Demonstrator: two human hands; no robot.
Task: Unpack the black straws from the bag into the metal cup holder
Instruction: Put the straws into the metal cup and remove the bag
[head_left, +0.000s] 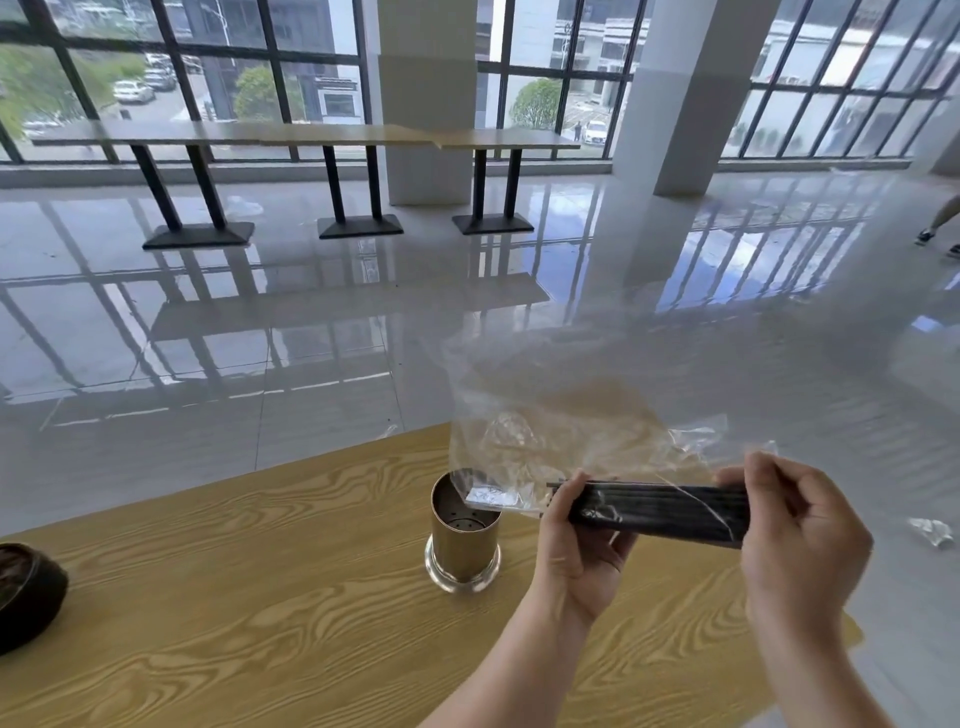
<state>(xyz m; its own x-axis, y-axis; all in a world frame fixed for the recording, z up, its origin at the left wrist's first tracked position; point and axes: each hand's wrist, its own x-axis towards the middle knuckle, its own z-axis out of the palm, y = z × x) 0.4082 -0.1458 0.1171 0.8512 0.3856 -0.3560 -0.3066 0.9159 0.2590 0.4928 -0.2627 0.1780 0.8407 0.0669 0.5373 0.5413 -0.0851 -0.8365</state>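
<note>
No legible text, brand, number or sign is present. One small white label on the lower left part of the clear bag carries faint dark marks; these are too blurred and too small to read.

Black straws, wood-grain table

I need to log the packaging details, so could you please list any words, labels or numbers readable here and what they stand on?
White label on the clear bag: faint marks, too blurred to read.
Black straws, metal cup holder, wooden table: no text visible.
Nothing else in view carries readable text.
</note>
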